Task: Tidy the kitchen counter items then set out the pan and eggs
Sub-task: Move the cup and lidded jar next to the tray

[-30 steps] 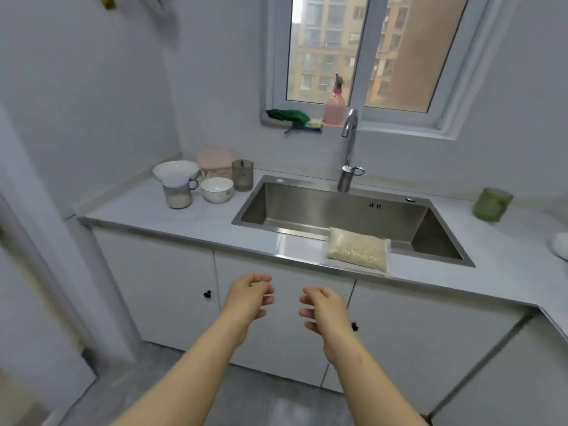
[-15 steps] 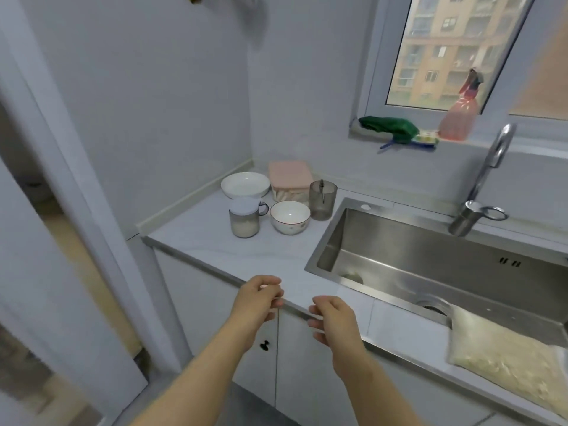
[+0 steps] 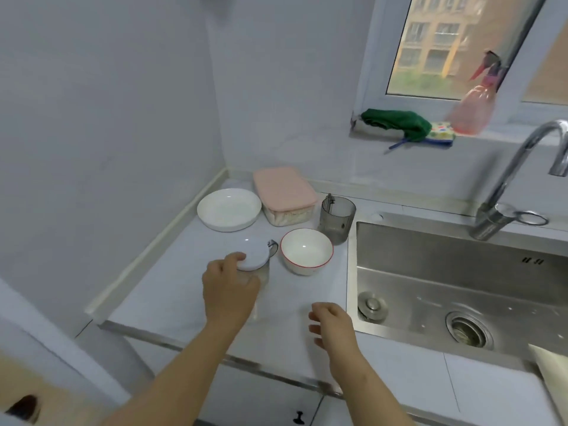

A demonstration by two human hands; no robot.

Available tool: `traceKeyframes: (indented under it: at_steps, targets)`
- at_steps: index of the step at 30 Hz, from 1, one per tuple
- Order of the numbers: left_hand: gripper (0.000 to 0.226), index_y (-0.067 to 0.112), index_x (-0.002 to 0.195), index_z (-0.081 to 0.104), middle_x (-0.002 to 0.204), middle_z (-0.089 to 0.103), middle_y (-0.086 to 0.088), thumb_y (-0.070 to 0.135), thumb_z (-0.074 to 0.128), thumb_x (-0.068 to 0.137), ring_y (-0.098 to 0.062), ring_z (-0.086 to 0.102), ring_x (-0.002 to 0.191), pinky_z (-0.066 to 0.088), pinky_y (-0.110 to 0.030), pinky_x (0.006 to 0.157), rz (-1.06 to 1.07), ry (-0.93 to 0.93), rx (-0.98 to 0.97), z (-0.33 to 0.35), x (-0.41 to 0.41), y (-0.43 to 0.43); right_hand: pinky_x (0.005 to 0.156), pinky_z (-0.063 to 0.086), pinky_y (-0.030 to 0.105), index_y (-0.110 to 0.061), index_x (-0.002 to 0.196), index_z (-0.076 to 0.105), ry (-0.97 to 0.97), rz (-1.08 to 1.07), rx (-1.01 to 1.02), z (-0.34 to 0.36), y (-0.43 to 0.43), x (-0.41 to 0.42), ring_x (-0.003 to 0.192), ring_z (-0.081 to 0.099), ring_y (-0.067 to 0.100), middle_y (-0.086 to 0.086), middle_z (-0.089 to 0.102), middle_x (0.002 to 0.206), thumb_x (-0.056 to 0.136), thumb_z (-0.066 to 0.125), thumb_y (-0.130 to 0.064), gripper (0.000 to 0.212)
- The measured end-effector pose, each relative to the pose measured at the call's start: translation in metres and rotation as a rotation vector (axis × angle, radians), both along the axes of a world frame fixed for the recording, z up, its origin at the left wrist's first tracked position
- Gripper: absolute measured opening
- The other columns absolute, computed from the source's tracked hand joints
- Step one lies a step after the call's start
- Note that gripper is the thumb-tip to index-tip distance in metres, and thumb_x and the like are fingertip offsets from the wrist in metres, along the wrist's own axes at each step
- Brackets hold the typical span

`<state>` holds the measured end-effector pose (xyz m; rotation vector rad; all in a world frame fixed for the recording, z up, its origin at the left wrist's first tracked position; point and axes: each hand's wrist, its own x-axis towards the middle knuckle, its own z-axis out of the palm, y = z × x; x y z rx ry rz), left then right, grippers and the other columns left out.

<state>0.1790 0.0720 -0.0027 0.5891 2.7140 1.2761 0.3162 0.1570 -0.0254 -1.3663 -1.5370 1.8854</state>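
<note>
My left hand (image 3: 229, 289) wraps around a glass jar with a white lid (image 3: 253, 256) on the counter, fingers on the lid's edge. My right hand (image 3: 330, 321) hovers loosely curled over bare counter beside the sink, holding nothing. To the right of the jar sits a white bowl with a red rim (image 3: 306, 253). Behind them are a white plate (image 3: 229, 209), a pink-lidded container (image 3: 284, 192) and a grey tumbler (image 3: 337, 219). No pan or eggs are in view.
A steel sink (image 3: 461, 290) fills the right, with its faucet (image 3: 516, 179) behind. A clear bag of rice (image 3: 553, 373) lies at the sink's front edge. A green cloth (image 3: 396, 119) and pink spray bottle (image 3: 475, 109) sit on the windowsill. A wall bounds the counter's left side.
I have moved closer to the counter's left end. My left hand reached forward and closed around the lidded jar; my right hand rose over the counter near the sink.
</note>
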Motion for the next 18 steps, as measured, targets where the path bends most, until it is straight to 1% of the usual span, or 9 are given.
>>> traceKeyframes:
  at_steps: [1,3,5,6,8,12,15,18]
  targets:
    - [0.052,0.020,0.129,0.049,0.131,0.039,-0.009,0.018,0.064,0.079,-0.029,0.037,0.123,0.034,-0.032,0.098,-0.030,0.045,-0.032,0.002,-0.010,0.005,0.069,0.042,0.027,-0.018,0.084,0.055,-0.005,-0.021,0.005,0.000,0.002,-0.006,0.079,0.055,0.016,0.002,0.058,0.093,0.094,0.049,-0.016,0.012]
    - [0.072,0.021,0.141,0.034,0.149,0.022,-0.008,0.031,0.068,0.078,-0.029,0.024,0.135,0.029,-0.035,0.106,-0.141,0.071,-0.150,0.001,-0.028,0.016,0.068,0.042,0.027,-0.018,0.083,0.055,-0.013,-0.068,0.015,0.000,0.006,-0.017,0.077,0.054,0.016,0.002,0.058,0.092,0.093,0.049,-0.015,0.013]
    - [0.088,0.020,0.147,0.018,0.154,0.007,-0.007,0.041,0.068,0.078,-0.030,0.015,0.140,0.026,-0.038,0.109,-0.213,0.027,-0.245,-0.002,-0.040,0.026,0.066,0.041,0.026,-0.017,0.082,0.055,-0.008,-0.093,0.018,0.002,0.010,-0.022,0.075,0.054,0.017,0.002,0.058,0.091,0.093,0.049,-0.015,0.012]
    - [0.093,0.019,0.148,0.013,0.155,0.005,-0.007,0.043,0.069,0.077,-0.030,0.014,0.140,0.027,-0.039,0.109,-0.224,0.010,-0.262,-0.004,-0.045,0.031,0.066,0.041,0.026,-0.017,0.082,0.055,-0.006,-0.098,0.026,0.003,0.013,-0.026,0.075,0.054,0.017,0.002,0.058,0.091,0.092,0.049,-0.014,0.012]
    - [0.098,0.018,0.148,0.010,0.152,0.009,-0.010,0.043,0.071,0.075,-0.032,0.017,0.139,0.030,-0.040,0.107,-0.224,0.009,-0.289,-0.006,-0.053,0.038,0.066,0.041,0.026,-0.018,0.083,0.055,-0.001,-0.097,0.035,0.006,0.018,-0.030,0.075,0.054,0.017,0.002,0.058,0.092,0.092,0.049,-0.014,0.012]
    - [0.094,0.018,0.146,0.015,0.147,0.018,-0.011,0.043,0.070,0.075,-0.031,0.024,0.134,0.035,-0.039,0.102,-0.274,-0.014,-0.389,-0.007,-0.061,0.043,0.068,0.041,0.026,-0.017,0.085,0.056,0.000,-0.089,0.047,0.008,0.028,-0.030,0.076,0.055,0.017,0.002,0.058,0.093,0.092,0.049,-0.014,0.010]
    - [0.091,0.019,0.145,0.019,0.143,0.023,-0.009,0.037,0.072,0.074,-0.030,0.030,0.130,0.037,-0.038,0.100,-0.328,-0.056,-0.397,-0.004,-0.070,0.041,0.067,0.040,0.026,-0.018,0.084,0.056,-0.001,-0.080,0.058,0.010,0.032,-0.031,0.074,0.055,0.016,0.003,0.058,0.094,0.092,0.049,-0.013,0.011]
    - [0.091,0.023,0.143,0.024,0.141,0.026,-0.005,0.027,0.077,0.069,-0.026,0.037,0.126,0.043,-0.036,0.099,-0.455,-0.071,-0.419,0.005,-0.078,0.033,0.062,0.039,0.024,-0.017,0.084,0.056,-0.002,-0.056,0.095,0.014,0.032,-0.033,0.068,0.052,0.016,0.003,0.060,0.091,0.093,0.049,-0.013,0.012]
